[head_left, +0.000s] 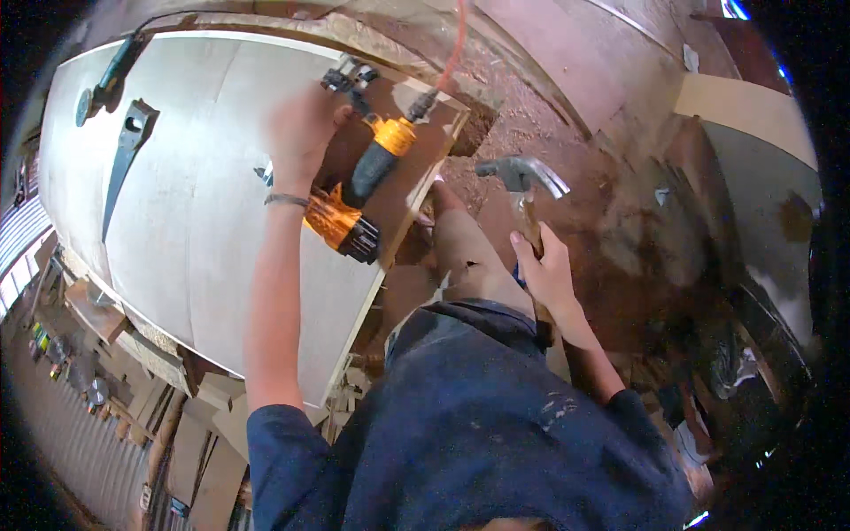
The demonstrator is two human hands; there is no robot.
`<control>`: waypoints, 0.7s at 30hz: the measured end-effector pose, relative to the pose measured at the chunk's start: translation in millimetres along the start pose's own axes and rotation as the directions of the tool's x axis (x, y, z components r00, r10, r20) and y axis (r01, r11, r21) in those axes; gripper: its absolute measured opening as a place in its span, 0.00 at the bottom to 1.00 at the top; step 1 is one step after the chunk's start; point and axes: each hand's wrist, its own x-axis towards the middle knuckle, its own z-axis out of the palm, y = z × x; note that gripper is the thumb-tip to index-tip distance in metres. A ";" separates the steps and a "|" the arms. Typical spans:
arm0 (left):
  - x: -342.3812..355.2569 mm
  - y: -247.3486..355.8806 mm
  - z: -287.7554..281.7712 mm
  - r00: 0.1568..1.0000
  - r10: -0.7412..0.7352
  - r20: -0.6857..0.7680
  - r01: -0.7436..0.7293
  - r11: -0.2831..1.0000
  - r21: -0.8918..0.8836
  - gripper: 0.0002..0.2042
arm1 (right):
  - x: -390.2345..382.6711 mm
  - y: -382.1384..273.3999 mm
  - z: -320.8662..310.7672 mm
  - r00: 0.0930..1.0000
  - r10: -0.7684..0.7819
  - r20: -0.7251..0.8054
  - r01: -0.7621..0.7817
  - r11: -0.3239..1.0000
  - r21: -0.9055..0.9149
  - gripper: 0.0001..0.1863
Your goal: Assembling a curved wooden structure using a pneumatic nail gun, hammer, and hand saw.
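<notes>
My right hand [553, 274] is closed around the wooden handle of a claw hammer [513, 173], raised beside the work surface with its metal head up. My left hand [305, 133], smeared by motion, is over the white panel [221, 195]; its fingers do not show clearly. Just right of that wrist lies a yellow-and-black nail gun [372, 168], its coupling joined to a red air hose [456, 44]. My left forearm hides part of what lies beneath it.
On the panel's far left lie a handsaw [128, 164] and an angle grinder [111, 80]. My legs stand by the panel's right edge. Wood boards [97, 310] and offcuts are at the lower left. Large sheets lean at the right.
</notes>
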 end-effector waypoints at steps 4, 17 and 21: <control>-17.2 -47.8 -11.2 0.997 -0.061 -0.052 0.066 0.994 0.089 0.25 | 3.0 7.1 6.6 0.999 -0.048 -0.004 0.049 0.998 0.031 0.13; -5.4 114.6 12.6 0.967 0.242 -0.079 -0.246 0.968 -0.055 0.24 | 48.5 -13.2 44.3 0.981 -0.103 0.166 0.169 0.876 -0.453 0.18; -34.6 87.3 76.8 0.999 0.018 -0.048 -0.014 0.997 0.077 0.26 | 47.9 -21.6 36.5 0.977 -0.100 0.190 0.180 0.865 -0.468 0.18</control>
